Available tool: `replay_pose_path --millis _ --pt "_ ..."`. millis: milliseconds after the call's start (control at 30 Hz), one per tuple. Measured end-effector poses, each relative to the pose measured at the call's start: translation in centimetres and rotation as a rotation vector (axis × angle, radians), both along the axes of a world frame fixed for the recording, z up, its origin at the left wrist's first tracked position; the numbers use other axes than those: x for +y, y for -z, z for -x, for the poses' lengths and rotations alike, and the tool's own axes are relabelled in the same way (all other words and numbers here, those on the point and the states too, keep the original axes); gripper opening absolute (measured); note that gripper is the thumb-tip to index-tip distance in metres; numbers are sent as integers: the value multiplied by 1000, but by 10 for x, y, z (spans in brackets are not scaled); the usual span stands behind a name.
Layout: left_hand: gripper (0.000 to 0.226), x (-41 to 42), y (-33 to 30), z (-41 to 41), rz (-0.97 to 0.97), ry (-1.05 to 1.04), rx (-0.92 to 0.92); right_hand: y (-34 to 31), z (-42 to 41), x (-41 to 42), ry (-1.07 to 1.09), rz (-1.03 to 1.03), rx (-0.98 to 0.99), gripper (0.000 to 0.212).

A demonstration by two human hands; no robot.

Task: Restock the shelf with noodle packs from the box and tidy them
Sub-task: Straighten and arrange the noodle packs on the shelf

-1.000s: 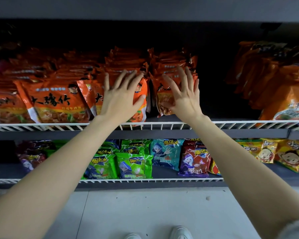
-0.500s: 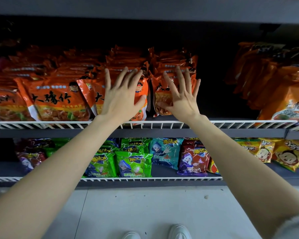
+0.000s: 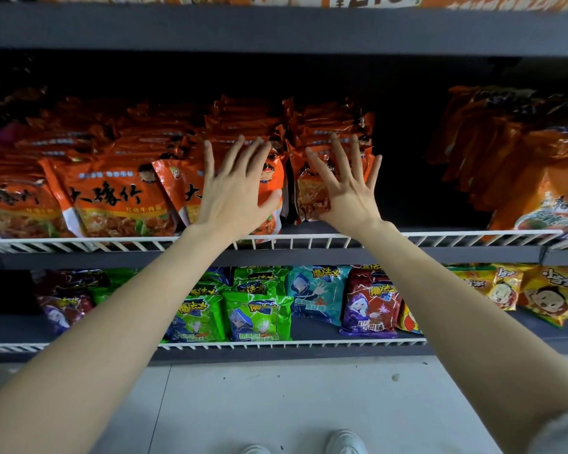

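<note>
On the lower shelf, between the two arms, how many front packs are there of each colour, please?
Green packs: 2
Teal pack: 1
Red and purple pack: 1
Yellow-orange pack, partly hidden: 1
Total: 5

We see noodle packs (image 3: 112, 198) in rows along the upper shelf's wire rail (image 3: 440, 237), left to middle; another stack (image 3: 522, 172) sits at its right end. Below, snack packs (image 3: 259, 316) line the lower shelf (image 3: 473, 335) behind its front edge.
</note>
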State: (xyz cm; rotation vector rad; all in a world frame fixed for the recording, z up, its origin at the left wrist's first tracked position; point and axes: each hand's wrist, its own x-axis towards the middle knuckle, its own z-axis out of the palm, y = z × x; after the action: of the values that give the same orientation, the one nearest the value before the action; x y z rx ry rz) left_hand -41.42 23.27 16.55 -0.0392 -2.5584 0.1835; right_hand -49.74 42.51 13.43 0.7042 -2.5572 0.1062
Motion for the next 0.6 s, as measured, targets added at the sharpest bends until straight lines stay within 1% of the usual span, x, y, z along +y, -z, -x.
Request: replay_pose_path --millis 100,167,233,300,367,467,533,600 --pt "76 0 -1 -1 -9 18 25 -5 -7 1 -10 -11 6 110" --pt "76 0 -2 -2 -21 52 63 -8 -11 1 -14 1 28 105" --pt "74 -1 -2 -4 -60 93 102 -9 -16 -1 -18 30 48 95" --pt "68 -1 -3 -7 -117 129 144 -9 -21 -3 -27 91 71 81" --pt "59 -1 -3 -12 -174 157 221 -10 -28 -5 -32 190 112 62" --pt "41 -1 -5 -25 -315 169 423 -11 -43 -9 -41 358 247 36" --pt "34 2 -8 -39 -457 162 514 -17 -58 -12 -72 502 332 24" --pt "30 5 -11 -54 -632 131 557 -26 -77 -16 -110 652 373 19"
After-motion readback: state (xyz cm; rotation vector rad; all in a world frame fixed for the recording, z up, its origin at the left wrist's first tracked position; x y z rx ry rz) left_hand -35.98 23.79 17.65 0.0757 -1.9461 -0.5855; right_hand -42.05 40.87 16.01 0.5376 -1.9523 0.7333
